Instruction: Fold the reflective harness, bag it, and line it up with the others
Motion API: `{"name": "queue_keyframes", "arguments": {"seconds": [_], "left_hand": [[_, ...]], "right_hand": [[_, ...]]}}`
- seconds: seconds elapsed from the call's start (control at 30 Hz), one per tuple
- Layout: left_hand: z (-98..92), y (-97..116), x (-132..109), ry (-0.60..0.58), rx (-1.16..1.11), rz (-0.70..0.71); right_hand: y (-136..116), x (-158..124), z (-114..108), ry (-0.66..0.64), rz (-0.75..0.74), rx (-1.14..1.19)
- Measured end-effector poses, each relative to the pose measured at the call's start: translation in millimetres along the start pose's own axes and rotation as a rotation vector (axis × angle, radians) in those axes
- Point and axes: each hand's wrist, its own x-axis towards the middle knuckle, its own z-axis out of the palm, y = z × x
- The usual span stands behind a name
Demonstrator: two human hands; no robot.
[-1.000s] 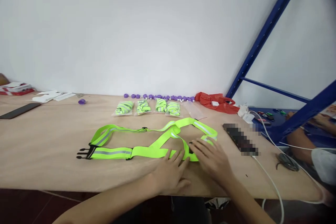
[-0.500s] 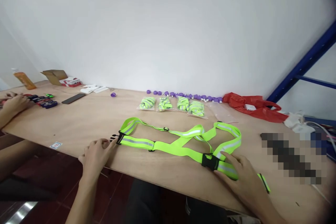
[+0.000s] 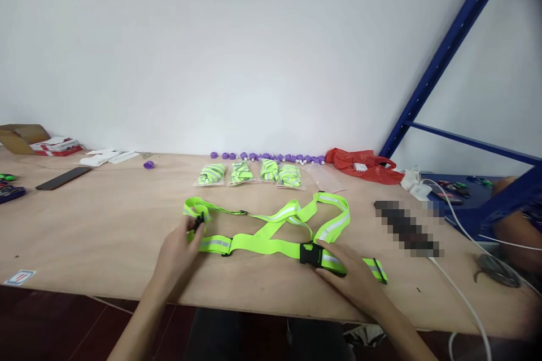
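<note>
A neon-green reflective strap harness lies spread on the wooden table in front of me. My left hand pinches its left end, where a black clip sits at the strap's fold. My right hand presses on the strap just right of a black buckle, and the loose strap tail runs out to the right. Several bagged, folded green harnesses lie in a row behind it.
A row of purple caps lines the wall, with a red plastic bag to its right. A dark phone and papers lie at the far left. White cables and a blue rack stand on the right, with another person's arm there.
The view swung left, then back. My left hand went out to the harness's left clip end and drew it inward; my right hand stayed by the black buckle.
</note>
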Motion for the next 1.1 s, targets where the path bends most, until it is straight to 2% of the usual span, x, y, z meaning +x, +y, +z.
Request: {"name": "queue_keyframes", "arguments": {"seconds": [0.13, 0.2, 0.43, 0.67, 0.8, 0.93, 1.1], "left_hand": [[16.7, 11, -6, -0.22, -0.004, 0.282], [18.4, 9, -6, -0.267, -0.014, 0.33], [19.0, 10, 1, -0.247, 0.006, 0.228], [26.4, 9, 7, -0.236, -0.199, 0.134], [26.9, 8, 10, -0.27, -0.197, 0.185], [27.2, 12, 13, -0.35, -0.062, 0.254], [33.9, 18, 14, -0.287, 0.089, 0.268]], "right_hand": [[0, -1, 1, -0.008, 0.037, 0.046], [-1, 0, 0, -0.01, 0.048, 0.063], [-4, 0, -6, 0.033, 0.111, 0.141], [-6, 2, -13, 0.076, 0.077, 0.189], [-7, 1, -13, 0.087, 0.092, 0.205], [-6, -1, -10, 0.105, 0.126, 0.242], [-6, -2, -9, 0.108, 0.124, 0.266]]}}
